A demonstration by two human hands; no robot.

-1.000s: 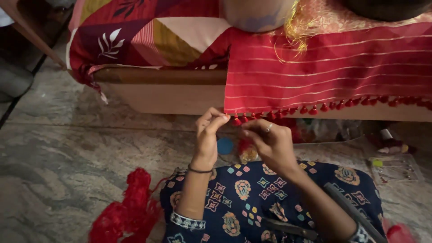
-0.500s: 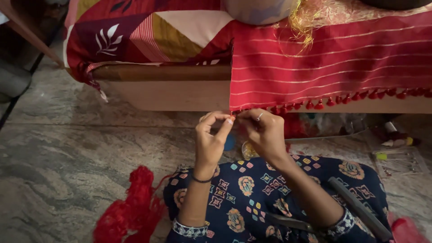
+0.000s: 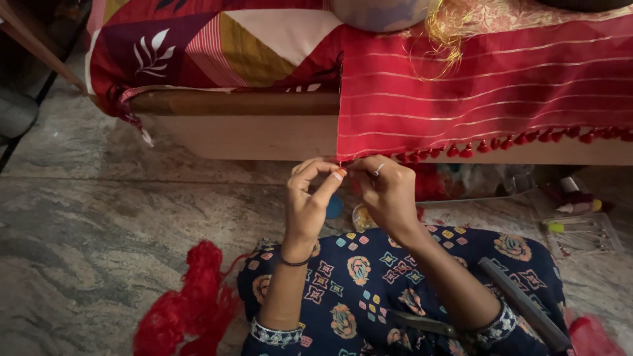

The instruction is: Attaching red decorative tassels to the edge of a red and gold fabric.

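Fingertips of both the left hand (image 3: pixel 308 198) and the right hand (image 3: pixel 389 192) were pinched together on the tasselled lower corner of the red cloth (image 3: pixel 488 92) draped over the bed edge. Soft, light and limp, it was judged best gripped at its hem.

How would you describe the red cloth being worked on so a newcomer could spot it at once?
Start at the wooden bed frame across the top. The red cloth with thin pale stripes hangs over its front edge, right of the patchwork bedcover with a white leaf print. A row of small red tassels along its bottom hem sets it apart; the left hand and right hand meet at its lower left corner.
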